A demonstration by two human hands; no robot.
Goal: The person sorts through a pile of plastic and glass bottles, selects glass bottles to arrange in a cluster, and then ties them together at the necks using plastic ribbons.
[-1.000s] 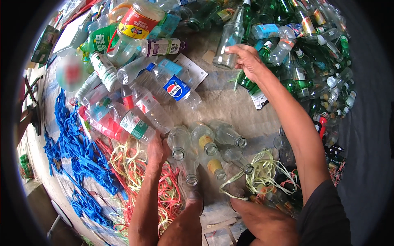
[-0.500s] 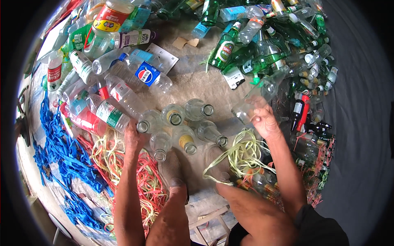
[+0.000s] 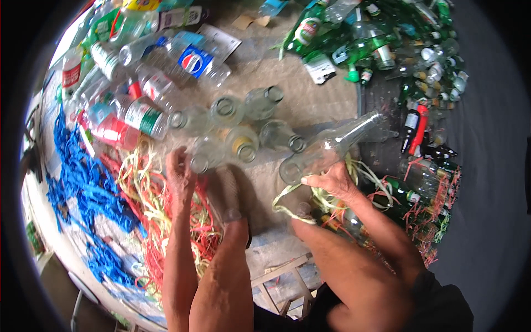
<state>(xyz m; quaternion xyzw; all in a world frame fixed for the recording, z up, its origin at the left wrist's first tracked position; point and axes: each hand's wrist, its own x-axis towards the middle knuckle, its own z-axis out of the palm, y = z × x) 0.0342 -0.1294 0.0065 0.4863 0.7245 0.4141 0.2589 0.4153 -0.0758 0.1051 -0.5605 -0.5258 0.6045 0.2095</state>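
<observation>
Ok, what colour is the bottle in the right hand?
The glass bottle is clear and colourless; the head view shows it best.

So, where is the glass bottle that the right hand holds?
In the head view, the glass bottle is right of centre, tilted in the right hand, just right of the six clear bottles grouped together.

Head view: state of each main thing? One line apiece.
Right hand: gripping held glass bottle.
Held glass bottle: tilted, neck toward the right.
Left hand: loosely curled, contact unclear.
Six clear bottles: standing, mouths open.
Blue-label plastic bottle: lying down.
Blue strapping: loose, tangled.
Red and yellow strips: tangled.
</observation>
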